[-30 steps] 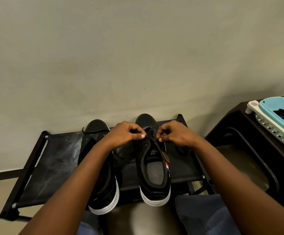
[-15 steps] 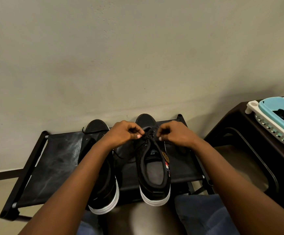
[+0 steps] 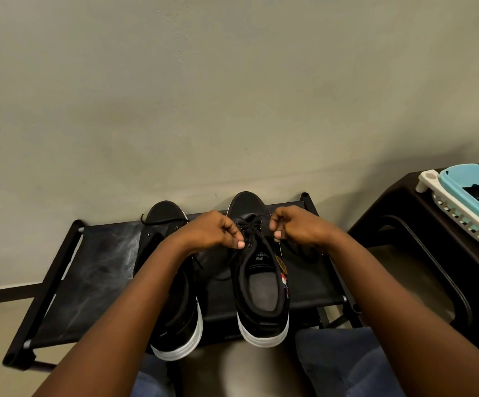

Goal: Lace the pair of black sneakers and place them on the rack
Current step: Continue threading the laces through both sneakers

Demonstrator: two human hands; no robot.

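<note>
Two black sneakers with white soles stand side by side on the black fabric shelf of a low rack [image 3: 89, 270], toes toward the wall [image 3: 232, 96] and heels hanging past the shelf's near edge. The right sneaker [image 3: 261, 293] sits near the middle of the shelf; its toe reaches the far rail, close to the far right corner. The left sneaker [image 3: 175, 310] lies just beside it, a narrow strip of shelf showing between the two, and a loose lace end [image 3: 146, 220] trails off its toe toward the far edge.

Both hands are over the eyelet area of the right sneaker. The left hand [image 3: 212, 232] has its fingers curled, thumb and forefinger pinching the black lace [image 3: 251, 224] on the shoe's left side. The right hand [image 3: 298, 226] is curled likewise and pinches the lace on the right side. The lace crosses between them over the tongue.

The left half of the shelf is bare fabric out to the left rail, giving open room there; to the right of the right sneaker a smaller patch of shelf runs to the right rail. The left forearm covers much of the left sneaker. Beyond the rack's right end stands a dark stool [image 3: 421, 253], apart from the rack, carrying a white basket [image 3: 461, 222] with a light blue tub in it. The person's knees in blue jeans [image 3: 341, 365] sit just below the near edge
</note>
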